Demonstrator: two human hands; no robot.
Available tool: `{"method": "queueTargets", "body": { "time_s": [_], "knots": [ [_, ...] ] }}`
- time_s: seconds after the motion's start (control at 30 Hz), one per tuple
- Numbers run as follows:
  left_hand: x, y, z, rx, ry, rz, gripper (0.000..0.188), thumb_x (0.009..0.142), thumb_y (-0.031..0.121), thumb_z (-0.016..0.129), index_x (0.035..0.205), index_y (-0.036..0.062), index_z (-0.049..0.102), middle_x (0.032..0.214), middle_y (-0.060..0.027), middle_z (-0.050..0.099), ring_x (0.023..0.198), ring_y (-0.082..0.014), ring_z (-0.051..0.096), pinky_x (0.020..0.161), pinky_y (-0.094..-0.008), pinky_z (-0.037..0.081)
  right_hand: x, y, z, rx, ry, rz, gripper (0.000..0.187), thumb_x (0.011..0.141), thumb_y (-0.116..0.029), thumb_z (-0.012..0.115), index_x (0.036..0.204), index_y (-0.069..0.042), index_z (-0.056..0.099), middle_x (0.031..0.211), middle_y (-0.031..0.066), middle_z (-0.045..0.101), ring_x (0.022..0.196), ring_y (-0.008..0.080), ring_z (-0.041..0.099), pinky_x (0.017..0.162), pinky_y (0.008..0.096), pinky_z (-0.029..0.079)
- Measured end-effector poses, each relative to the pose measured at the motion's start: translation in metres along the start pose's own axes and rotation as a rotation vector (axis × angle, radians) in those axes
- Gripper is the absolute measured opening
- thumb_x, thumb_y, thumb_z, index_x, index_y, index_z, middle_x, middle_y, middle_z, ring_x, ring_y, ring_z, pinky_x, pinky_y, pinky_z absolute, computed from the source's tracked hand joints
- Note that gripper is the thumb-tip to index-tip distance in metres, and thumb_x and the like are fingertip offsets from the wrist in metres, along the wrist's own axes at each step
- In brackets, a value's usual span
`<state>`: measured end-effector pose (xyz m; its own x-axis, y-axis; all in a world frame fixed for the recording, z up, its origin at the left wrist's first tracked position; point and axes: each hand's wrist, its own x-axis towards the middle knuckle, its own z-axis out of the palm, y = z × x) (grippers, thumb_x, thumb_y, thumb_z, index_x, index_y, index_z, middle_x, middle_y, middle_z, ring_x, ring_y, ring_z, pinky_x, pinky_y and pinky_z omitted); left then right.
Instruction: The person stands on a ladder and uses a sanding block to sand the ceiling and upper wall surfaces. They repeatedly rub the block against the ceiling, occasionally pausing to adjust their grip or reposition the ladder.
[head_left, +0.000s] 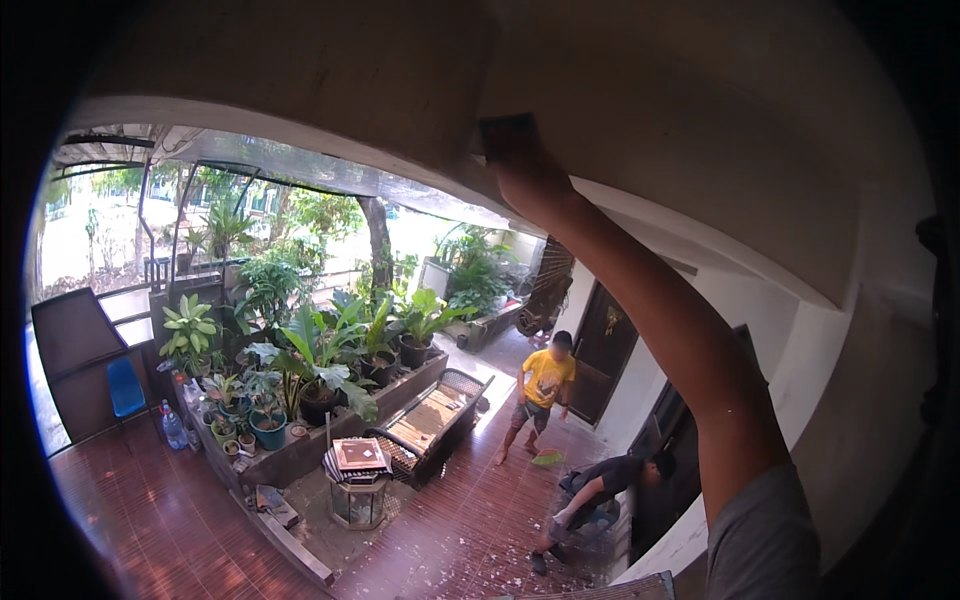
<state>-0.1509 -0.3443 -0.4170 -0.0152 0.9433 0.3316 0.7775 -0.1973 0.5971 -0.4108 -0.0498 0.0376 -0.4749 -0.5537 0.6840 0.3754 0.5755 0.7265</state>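
My right arm reaches up from the lower right. My right hand (532,182) is closed round a dark, flat rectangular pad (508,134), held up against the beam (420,125) under the ceiling. Shadow hides the fingers in part, and the exact kind of the pad cannot be made out. My left hand is out of view.
Below, a person in a yellow shirt (548,378) stands on the red tiled floor (440,540); another in dark clothes (600,490) bends by a doorway. White flecks lie on the tiles. A bamboo bench (432,412), glass-sided stand (357,502), potted plants (318,375) and blue chair (126,386) are leftward.
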Motion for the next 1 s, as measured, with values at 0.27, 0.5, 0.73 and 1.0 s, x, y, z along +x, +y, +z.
{"method": "queueTargets", "body": {
  "time_s": [0.27,0.5,0.73,1.0],
  "knots": [
    [-0.001,0.001,-0.001,0.009,-0.003,-0.014,0.071,0.090,0.058,0.048,0.132,0.0015,0.050,0.140,-0.0209,0.044,0.135,-0.0386,0.033,0.108,-0.0515,0.027,0.002,0.001,-0.002,0.078,0.010,-0.018,0.045,0.085,-0.005,0.052,0.127,0.009,0.045,0.128,0.0286,0.046,0.124,0.0446,0.040,0.108,0.0486,0.033],
    [0.003,-0.005,0.011,0.025,0.013,0.002,0.070,0.089,0.057,0.049,0.133,0.0017,0.049,0.140,-0.0191,0.044,0.135,-0.0377,0.033,0.108,-0.0510,0.028,0.009,0.003,-0.011,0.052,-0.002,0.075,0.043,0.085,0.000,0.048,0.127,0.006,0.045,0.130,0.0288,0.044,0.125,0.0423,0.041,0.106,0.0467,0.036],
    [0.000,0.000,0.007,0.014,0.032,-0.006,0.068,0.089,0.055,0.051,0.131,0.0012,0.050,0.138,-0.0201,0.046,0.133,-0.0388,0.035,0.108,-0.0505,0.028,0.001,0.011,-0.008,-0.064,0.070,-0.040,0.040,0.084,0.001,0.048,0.123,0.007,0.047,0.127,0.0279,0.047,0.123,0.0414,0.043,0.104,0.0471,0.039],
    [-0.001,0.006,-0.006,-0.040,-0.017,-0.063,0.067,0.090,0.053,0.051,0.131,-0.0002,0.049,0.137,-0.0221,0.046,0.134,-0.0397,0.035,0.108,-0.0510,0.028,0.007,0.007,-0.007,-0.066,0.107,-0.008,0.045,0.083,0.002,0.047,0.127,0.008,0.045,0.131,0.0273,0.046,0.124,0.0407,0.044,0.106,0.0479,0.036]
  ]
}}
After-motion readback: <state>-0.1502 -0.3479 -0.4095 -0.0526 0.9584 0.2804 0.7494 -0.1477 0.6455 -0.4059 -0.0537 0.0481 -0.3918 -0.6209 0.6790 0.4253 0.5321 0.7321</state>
